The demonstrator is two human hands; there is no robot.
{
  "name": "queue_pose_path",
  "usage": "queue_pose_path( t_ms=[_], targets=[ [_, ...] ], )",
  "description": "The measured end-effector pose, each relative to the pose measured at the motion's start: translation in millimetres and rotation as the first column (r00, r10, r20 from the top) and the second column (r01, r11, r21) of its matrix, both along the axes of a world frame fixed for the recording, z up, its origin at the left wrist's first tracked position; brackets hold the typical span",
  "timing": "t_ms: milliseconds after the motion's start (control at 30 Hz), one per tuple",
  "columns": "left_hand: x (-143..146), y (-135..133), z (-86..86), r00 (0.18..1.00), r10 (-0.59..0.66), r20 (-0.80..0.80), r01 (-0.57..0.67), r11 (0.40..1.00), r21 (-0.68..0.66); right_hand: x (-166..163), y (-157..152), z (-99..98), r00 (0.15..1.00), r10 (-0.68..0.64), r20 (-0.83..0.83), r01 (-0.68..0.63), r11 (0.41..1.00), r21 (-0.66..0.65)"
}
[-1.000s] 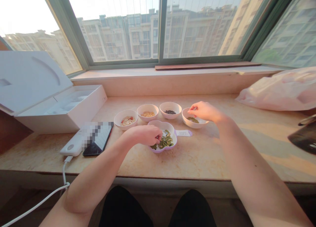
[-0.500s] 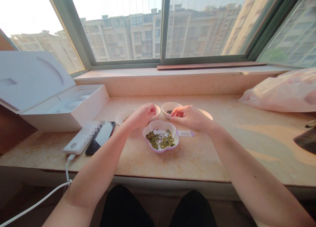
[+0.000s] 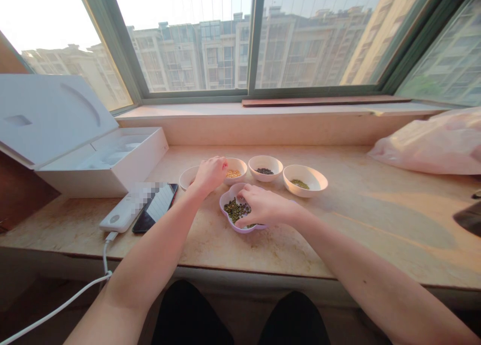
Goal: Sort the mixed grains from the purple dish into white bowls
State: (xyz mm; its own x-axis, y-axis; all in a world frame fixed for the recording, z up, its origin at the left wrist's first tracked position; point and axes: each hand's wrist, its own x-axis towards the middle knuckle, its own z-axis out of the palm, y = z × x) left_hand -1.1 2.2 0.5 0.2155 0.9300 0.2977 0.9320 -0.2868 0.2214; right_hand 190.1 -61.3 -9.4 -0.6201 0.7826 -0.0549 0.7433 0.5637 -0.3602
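My right hand [image 3: 265, 205] reaches over the flower-shaped dish [image 3: 222, 212], thumb and fingers spread apart above its mixed green, yellow and dark beans [image 3: 236, 210]; the hand hides the dish's right part. My left hand [image 3: 212, 174] is curled closed beside a white bowl [image 3: 242, 174] of yellow grains [image 3: 233, 174]; whatever its fingers hold is hidden. Left of it, another white bowl [image 3: 184, 179] shows only in part. To the right stand a bowl [image 3: 278, 169] with black beans [image 3: 264, 171] and a bowl [image 3: 317, 185] with small green beans [image 3: 300, 184].
On the left are an open white box [image 3: 139, 157], a white power bank [image 3: 116, 217] with a cable [image 3: 105, 255], and a phone [image 3: 152, 212]. A plastic bag [image 3: 432, 142] lies at the far right, with a dark object [image 3: 469, 217] near the edge. The window is behind.
My right hand has moved from the black-bean bowl down and left to the flower-shaped dish, its fingers spreading. The green-bean bowl is now uncovered. My left hand stays near the yellow-grain bowl.
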Motion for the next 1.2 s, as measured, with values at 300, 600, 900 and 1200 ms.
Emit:
queue_pose_path(
  t_ms=[300,600,900,1200],
  targets=[
    [3,0,-0.9,1.0,-0.02,-0.016,0.02,1.0,-0.008,-10,9,-8.7,0.997,-0.072,-0.003,0.072,0.997,-0.03],
    [4,1,-3.6,0.998,-0.054,-0.021,0.054,0.998,-0.031,-9,18,-11.6,0.998,-0.068,-0.005,0.068,0.997,-0.019],
    [5,0,-3.7,0.998,-0.063,0.001,0.063,0.997,-0.037,0,17,-6.6,0.982,0.044,-0.184,-0.048,0.999,-0.017],
    [2,3,-7.0,0.977,-0.178,0.116,0.177,0.984,0.018,21,24,0.0,0.861,-0.06,-0.504,0.008,0.994,-0.105]
  ],
)
